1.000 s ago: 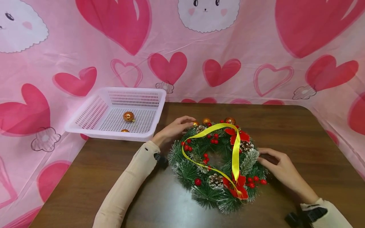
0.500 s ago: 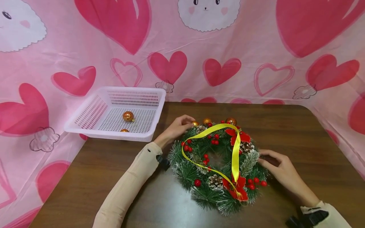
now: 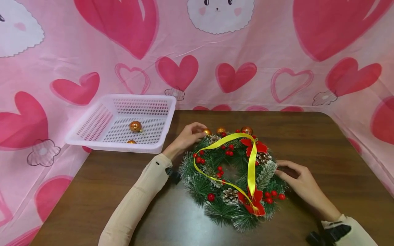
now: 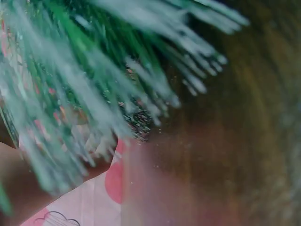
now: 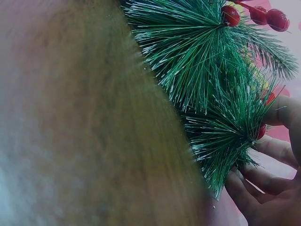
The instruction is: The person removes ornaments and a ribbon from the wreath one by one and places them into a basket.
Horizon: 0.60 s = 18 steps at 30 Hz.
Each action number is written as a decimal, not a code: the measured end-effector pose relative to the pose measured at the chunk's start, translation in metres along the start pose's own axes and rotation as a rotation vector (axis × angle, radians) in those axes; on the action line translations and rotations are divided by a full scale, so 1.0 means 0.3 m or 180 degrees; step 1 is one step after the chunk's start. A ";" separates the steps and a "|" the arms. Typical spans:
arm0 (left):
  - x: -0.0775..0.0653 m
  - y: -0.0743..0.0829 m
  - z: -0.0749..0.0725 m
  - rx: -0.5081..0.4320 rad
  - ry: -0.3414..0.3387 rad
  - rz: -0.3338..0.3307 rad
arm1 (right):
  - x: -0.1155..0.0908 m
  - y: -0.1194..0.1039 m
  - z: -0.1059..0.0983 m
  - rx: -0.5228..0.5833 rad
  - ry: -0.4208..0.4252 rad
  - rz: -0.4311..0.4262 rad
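Note:
A green Christmas wreath [image 3: 197, 184] lies on the wooden table, dressed with red berries, pinecones, red flowers and a yellow ribbon [image 3: 251, 167]. My left hand [image 3: 188, 136] is at its far left rim, with thumb and fingers pinching a small gold bauble [image 3: 207, 132]. Two more baubles, one gold [image 3: 221, 130] and one copper [image 3: 247, 130], sit along the far rim. At the right edge, my right hand [image 3: 303, 181] grips the wreath. In the right wrist view its fingers [image 5: 268, 181] curl against the needles. Frosted needles [image 4: 89, 84] hide most of my left hand in the left wrist view.
A white perforated plastic basket [image 3: 114, 147] stands at the back left. Inside are a copper bauble [image 3: 135, 126] and another [image 3: 131, 141], partly hidden by the front wall. A pink heart-patterned cloth [image 3: 234, 48] hangs behind the brown table [image 3: 323, 143].
The head view has shifted slightly, so everything appears a little further left. The fingers of my left hand are bent more closely around the gold bauble. My right hand stays on the wreath.

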<state>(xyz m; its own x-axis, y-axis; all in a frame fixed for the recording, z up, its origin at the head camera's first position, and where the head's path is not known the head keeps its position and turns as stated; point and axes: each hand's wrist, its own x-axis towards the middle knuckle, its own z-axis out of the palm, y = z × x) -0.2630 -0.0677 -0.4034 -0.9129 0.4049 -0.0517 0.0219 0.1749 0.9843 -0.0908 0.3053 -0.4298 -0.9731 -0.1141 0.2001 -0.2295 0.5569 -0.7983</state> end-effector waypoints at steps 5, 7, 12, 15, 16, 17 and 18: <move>-0.001 0.010 -0.003 -0.0037 0.0075 0.0078 | 0.000 -0.006 0.002 0.0069 0.0028 -0.0059; -0.002 0.014 -0.004 -0.0012 0.0104 0.0110 | 0.000 -0.006 0.003 0.0068 0.0033 -0.0061; 0.000 0.020 -0.005 0.0009 0.0136 0.0190 | 0.001 -0.001 0.001 0.0003 0.0030 0.0005; -0.001 0.023 -0.006 0.0009 0.0146 0.0214 | 0.002 -0.001 -0.001 -0.0038 0.0034 0.0026; -0.002 0.024 -0.006 0.0011 0.0149 0.0215 | 0.002 -0.002 -0.001 -0.0049 0.0031 0.0016; -0.002 0.024 -0.006 0.0008 0.0149 0.0218 | 0.002 -0.002 -0.002 -0.0049 0.0032 0.0015; -0.002 0.025 -0.007 0.0005 0.0152 0.0222 | 0.002 -0.003 -0.001 -0.0045 0.0033 0.0014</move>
<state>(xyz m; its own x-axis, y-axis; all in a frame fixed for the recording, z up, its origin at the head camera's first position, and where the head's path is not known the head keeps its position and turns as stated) -0.2630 -0.0686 -0.3958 -0.9275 0.3731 0.0252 0.0868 0.1492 0.9850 -0.0911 0.3050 -0.4286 -0.9739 -0.1031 0.2024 -0.2247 0.5690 -0.7911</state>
